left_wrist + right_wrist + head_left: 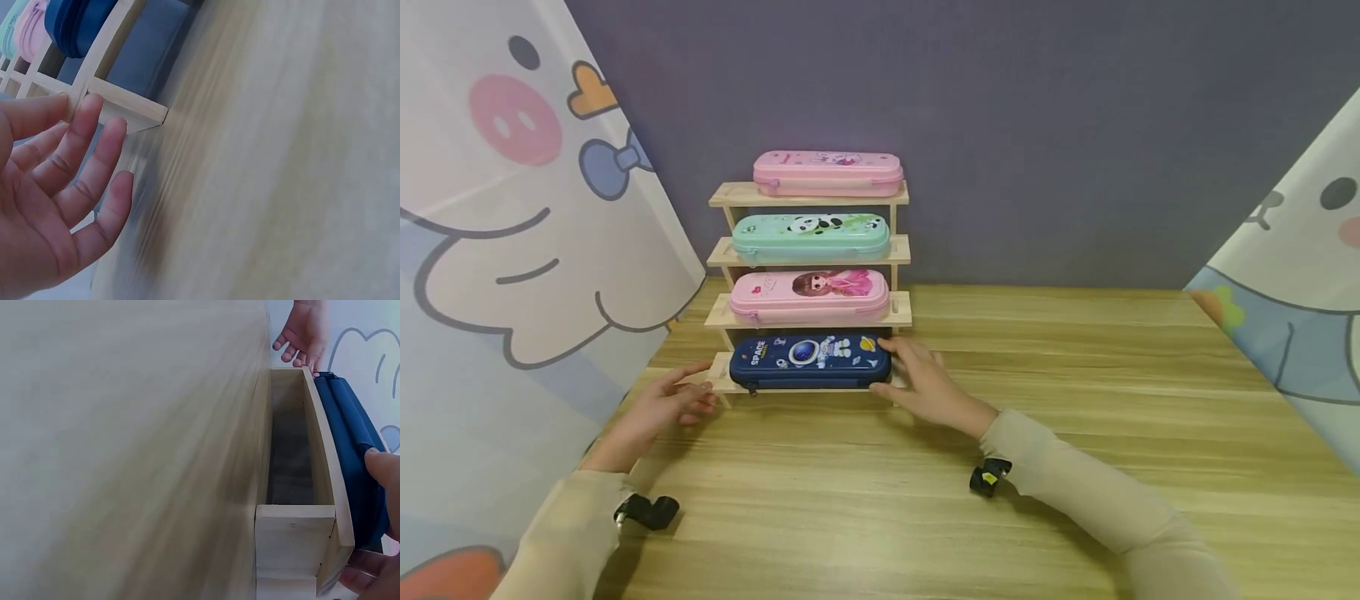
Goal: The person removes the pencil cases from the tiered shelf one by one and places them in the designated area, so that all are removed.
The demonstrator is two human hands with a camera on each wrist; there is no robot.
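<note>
A stepped wooden rack bears four zipped cases, one per step. On the lowest step lies a navy space case; its right end is between the thumb and fingers of my right hand. In the right wrist view that thumb presses the zipped side of the navy case, and other fingers reach under the step's end. My left hand pinches the left end of the lowest step; the left wrist view shows the thumb and index fingertip of the left hand on the wood.
Above the navy case are a pink case with a girl, a mint panda case and another pink case on top. A grey wall stands behind the wooden table. Cartoon cloths hang at both sides.
</note>
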